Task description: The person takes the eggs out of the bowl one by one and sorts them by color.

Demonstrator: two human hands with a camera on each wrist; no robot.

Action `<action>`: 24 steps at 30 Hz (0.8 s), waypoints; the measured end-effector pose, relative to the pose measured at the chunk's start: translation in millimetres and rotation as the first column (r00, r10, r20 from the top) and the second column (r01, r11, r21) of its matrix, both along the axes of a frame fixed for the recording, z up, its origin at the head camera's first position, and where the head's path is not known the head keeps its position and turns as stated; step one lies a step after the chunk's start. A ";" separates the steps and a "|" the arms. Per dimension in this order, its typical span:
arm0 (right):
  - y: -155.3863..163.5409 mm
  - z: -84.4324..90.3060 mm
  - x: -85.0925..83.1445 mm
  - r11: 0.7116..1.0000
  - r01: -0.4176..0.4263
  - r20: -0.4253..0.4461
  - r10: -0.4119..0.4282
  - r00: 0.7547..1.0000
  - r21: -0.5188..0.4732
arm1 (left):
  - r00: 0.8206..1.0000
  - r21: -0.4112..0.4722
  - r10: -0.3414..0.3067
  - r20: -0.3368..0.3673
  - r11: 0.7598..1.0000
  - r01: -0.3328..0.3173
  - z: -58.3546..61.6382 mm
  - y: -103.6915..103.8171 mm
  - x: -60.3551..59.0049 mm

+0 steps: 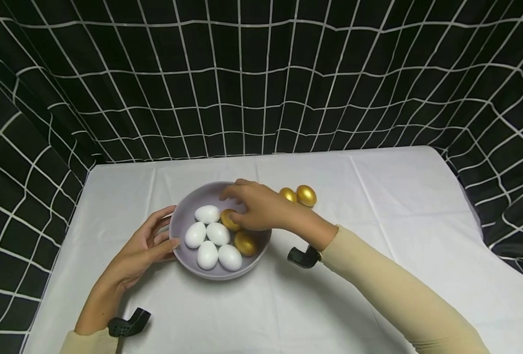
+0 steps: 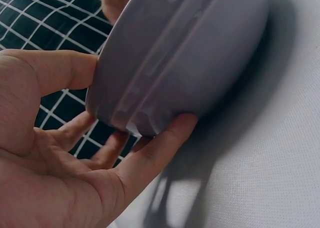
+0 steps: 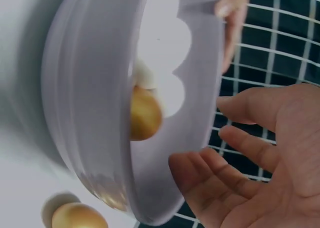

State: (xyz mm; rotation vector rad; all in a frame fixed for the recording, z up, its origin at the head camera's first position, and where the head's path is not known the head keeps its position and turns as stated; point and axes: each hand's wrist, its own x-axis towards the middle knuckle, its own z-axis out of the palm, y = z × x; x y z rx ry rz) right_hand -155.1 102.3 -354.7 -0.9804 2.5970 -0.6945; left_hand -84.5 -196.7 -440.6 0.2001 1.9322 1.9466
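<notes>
Left hand (image 1: 143, 246), fingers relaxed, steadies bowl (image 1: 186, 209) rim. Right hand (image 1: 254, 209) arched over bowl, fingers loose; contact with gold egg (image 1: 229, 220) unclear.

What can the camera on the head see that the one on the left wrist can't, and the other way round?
Only the head view shows inside the bowl: five white eggs and two gold eggs, with the right hand over them. It also shows two more gold eggs on the table behind that hand.

Only the left wrist view shows the bowl's ribbed outer wall close up, and a thumb and a fingertip pressed against it.

Both show the left hand touching the bowl's side on the white tablecloth.
</notes>
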 end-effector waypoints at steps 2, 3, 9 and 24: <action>-6.4 -2.9 -5.6 0.999 -0.033 0.014 0.033 0.999 0.032 | 1.000 0.002 0.003 -0.001 1.000 -0.003 -0.7 -0.8 0.2; -9.3 -4.9 -8.9 0.998 -0.047 0.023 0.046 0.999 0.050 | 1.000 0.004 0.004 -0.004 1.000 -0.004 -1.2 -1.2 0.2; -23.6 -12.0 -24.2 0.982 -0.124 0.076 0.114 0.991 0.143 | 1.000 0.008 0.005 -0.005 1.000 -0.005 -1.1 -2.6 0.4; -41.4 -17.9 -24.0 0.947 -0.085 0.116 0.051 0.992 0.311 | 1.000 0.012 -0.014 -0.012 1.000 0.014 -1.9 -2.7 -2.0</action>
